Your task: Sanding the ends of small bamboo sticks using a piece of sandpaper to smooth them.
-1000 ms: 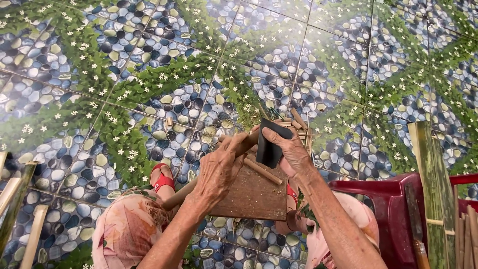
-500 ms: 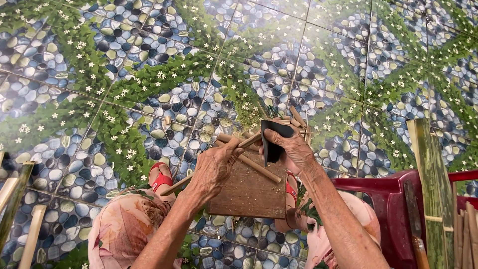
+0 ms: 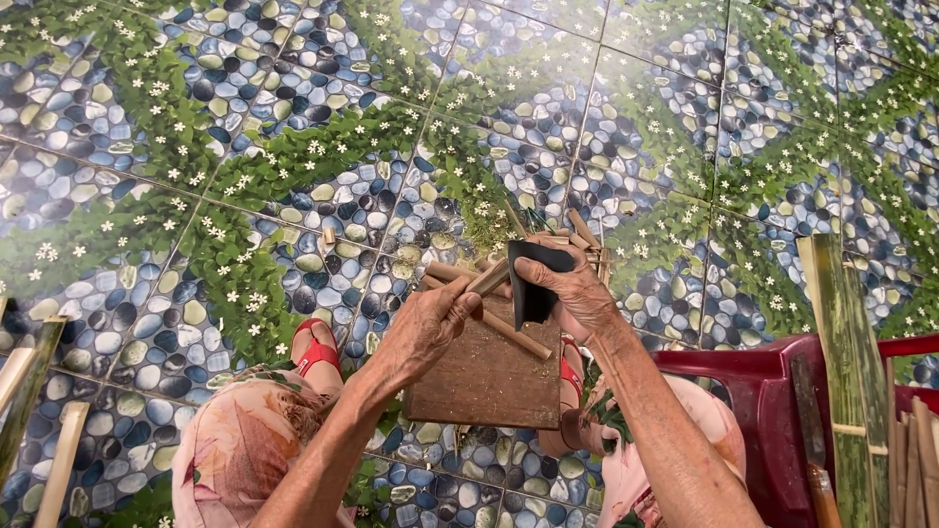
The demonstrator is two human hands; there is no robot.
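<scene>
Left hand (image 3: 430, 328) clenched round a bamboo stick (image 3: 486, 279), right hand (image 3: 577, 288) gripping a dark blade (image 3: 533, 284) just beside it, wooden board (image 3: 489, 376) underneath both.

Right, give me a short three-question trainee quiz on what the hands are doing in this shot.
1. True or false: the left hand grips a bamboo stick.
2. What dark thing does the right hand hold? A) black blade B) red cup C) white cloth
3. Fill in: both hands work over a flat wooden ____.

Key: 1 true; 2 A, the black blade; 3 board.
</scene>
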